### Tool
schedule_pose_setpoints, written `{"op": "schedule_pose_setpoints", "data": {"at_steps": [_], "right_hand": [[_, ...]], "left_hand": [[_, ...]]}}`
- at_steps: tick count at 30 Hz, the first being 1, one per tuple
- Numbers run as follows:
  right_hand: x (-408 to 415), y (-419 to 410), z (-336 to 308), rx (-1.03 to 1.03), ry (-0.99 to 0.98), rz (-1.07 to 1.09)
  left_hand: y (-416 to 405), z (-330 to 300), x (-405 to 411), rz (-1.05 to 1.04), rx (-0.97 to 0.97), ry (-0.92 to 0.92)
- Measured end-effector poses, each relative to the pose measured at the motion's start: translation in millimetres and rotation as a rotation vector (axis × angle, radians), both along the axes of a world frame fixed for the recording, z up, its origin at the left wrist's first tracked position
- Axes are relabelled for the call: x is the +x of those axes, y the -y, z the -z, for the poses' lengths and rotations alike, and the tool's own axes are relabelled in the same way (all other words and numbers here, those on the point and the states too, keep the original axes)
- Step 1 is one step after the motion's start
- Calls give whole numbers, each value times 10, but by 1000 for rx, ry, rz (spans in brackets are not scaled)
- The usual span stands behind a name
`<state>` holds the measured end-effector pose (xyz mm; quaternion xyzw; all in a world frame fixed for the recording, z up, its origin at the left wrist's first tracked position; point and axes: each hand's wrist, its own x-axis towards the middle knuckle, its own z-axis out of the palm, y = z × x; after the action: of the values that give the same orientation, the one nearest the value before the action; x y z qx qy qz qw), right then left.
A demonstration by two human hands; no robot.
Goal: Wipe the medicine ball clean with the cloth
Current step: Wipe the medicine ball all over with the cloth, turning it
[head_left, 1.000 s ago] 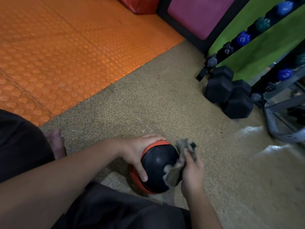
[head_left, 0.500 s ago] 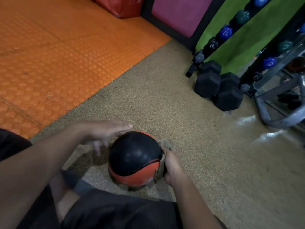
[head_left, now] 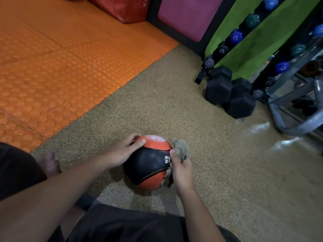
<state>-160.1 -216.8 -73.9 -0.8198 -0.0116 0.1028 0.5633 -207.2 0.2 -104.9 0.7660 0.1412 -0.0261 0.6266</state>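
The round black-and-orange rubber medicine ball sits on the speckled tan cork-like floor, just in front of the person's dark-clad lap and between both hands; the left hand grasps its upper left side, fingers curled over the orange top panel and thumb lying on the orange; the right hand clutches the crumpled grey-brown cloth and presses it against the ball's right side, thumb tip touching the black panel beside the lettering.

The step in hand looks like wiping the right flank while the other hand steadies; to do it well, the steadying hand should hold firm so the ball cannot roll, and the cloth should be spread flatter under the palm, since a bunched wad touches little surface; a pale, dusty-looking patch shows on the orange top and probably wants attention, so turning the ball to bring that patch under the cloth seems the sensible next thing; the underside, hidden against the floor, likely needs a turn as well.

White letters "KG" read plainly on the black panel, with a figure above them partly covered by the thumb and not legible; white lettering on the red padded block at the far edge ends in "OX", the rest cut off; the black hexagonal dumbbells show no readable marks.
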Motion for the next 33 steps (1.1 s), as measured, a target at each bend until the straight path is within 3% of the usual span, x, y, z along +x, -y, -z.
{"op": "schedule_pose_setpoints", "data": {"at_steps": [3, 6, 8, 11, 13, 17, 20, 22, 23, 26, 28, 33], "right_hand": [[-26, -33, 81, -151, 231, -54], [-153, -127, 118, -210, 363, -54], [-378, -247, 100, -253, 435, -96], [-597, -324, 123, -632, 783, -477], [-477, -199, 70, -664, 898, -613], [-222, -75, 34, -493, 756, -464], [-194, -183, 85, -175, 307, -8], [-246, -198, 68, -162, 272, 177], [-316, -189, 67, -267, 399, 122], [-619, -273, 101, -592, 851, -485], [-496, -231, 114, -581, 915, -578], [-253, -244, 50, -225, 397, 139]], "left_hand": [[-101, -73, 52, 120, 172, 167], [-66, -97, 2, 402, 503, 197], [-49, -87, 4, 458, 646, 211], [-136, -17, 89, 478, 535, 255], [-160, 21, 101, 464, 517, 273], [-84, -5, 91, 391, 591, 231], [-75, -37, 95, 394, 614, 245], [-104, -35, 55, 413, 628, 245], [-121, -25, 40, 428, 615, 251], [-173, 35, 54, 459, 527, 313], [-171, 57, 56, 441, 521, 326], [-87, -14, -11, 396, 609, 246]]}}
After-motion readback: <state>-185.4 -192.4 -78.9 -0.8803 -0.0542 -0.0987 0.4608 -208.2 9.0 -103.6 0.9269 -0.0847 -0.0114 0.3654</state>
